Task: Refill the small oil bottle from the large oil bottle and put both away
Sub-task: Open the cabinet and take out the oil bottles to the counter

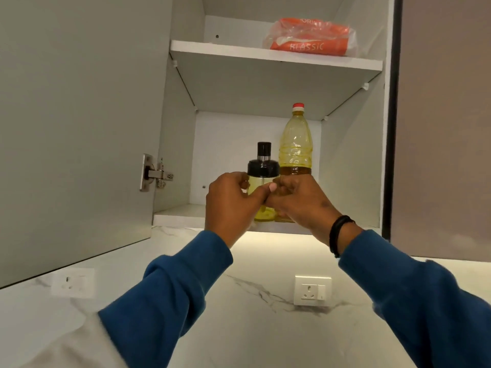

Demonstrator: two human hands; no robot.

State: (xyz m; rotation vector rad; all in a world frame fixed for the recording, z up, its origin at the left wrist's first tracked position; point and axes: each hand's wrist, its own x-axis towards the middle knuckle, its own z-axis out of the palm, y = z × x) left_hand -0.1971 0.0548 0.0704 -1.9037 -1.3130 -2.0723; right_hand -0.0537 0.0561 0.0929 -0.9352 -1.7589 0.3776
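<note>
You have two white shelves in the open cabinet. The lower shelf (178, 216), at mid-frame, carries the small oil bottle (263, 179) with its black cap and, just right of it, the large oil bottle (295, 147) with its red cap, both upright. The upper shelf (220, 50), near the top of the frame, holds an orange packet (309, 38) in clear plastic at its right.

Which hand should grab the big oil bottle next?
The right hand, probably. It is already in front of the large oil bottle, while the left hand holds the small oil bottle.
</note>
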